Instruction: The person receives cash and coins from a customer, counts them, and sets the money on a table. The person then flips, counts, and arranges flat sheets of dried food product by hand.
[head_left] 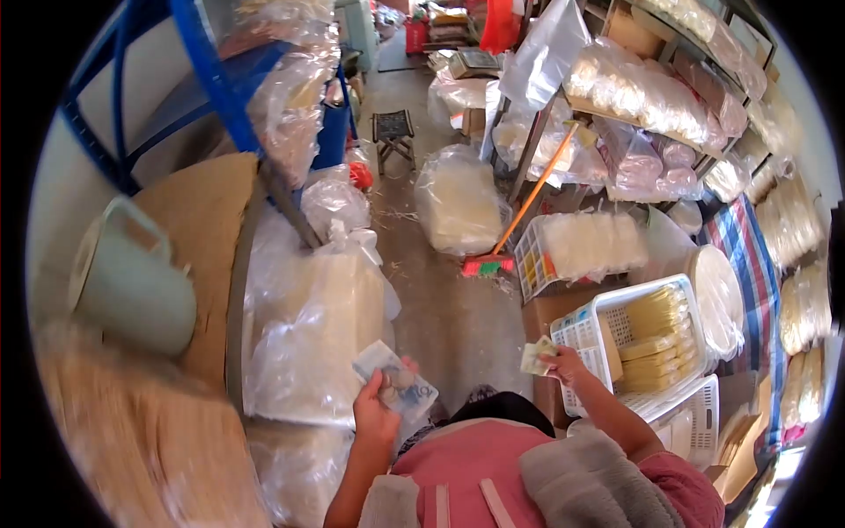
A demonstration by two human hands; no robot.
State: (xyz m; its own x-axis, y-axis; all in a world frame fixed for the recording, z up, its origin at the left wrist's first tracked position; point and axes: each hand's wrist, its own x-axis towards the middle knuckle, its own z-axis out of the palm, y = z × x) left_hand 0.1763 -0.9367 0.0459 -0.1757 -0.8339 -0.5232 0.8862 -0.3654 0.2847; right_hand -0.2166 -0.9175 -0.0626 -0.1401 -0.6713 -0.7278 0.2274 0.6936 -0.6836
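Observation:
My left hand (378, 414) is closed on a blue-grey banknote (400, 387), with the thumb on top of it, in front of my body. Out to the right, my right hand (566, 364) pinches a smaller yellowish-green note (537, 356) beside the white basket. That white plastic basket (591, 387) holds bundles of yellow packets (656, 352). Near my left hand stands a large stack wrapped in clear plastic (308, 334).
Ahead runs a floor aisle (422, 326) with a broom (537, 194), a wrapped bale (459, 202) and a folding stool (393, 130). Loaded shelves line the right. A blue rack (211, 75) and a light green jug (136, 286) stand left.

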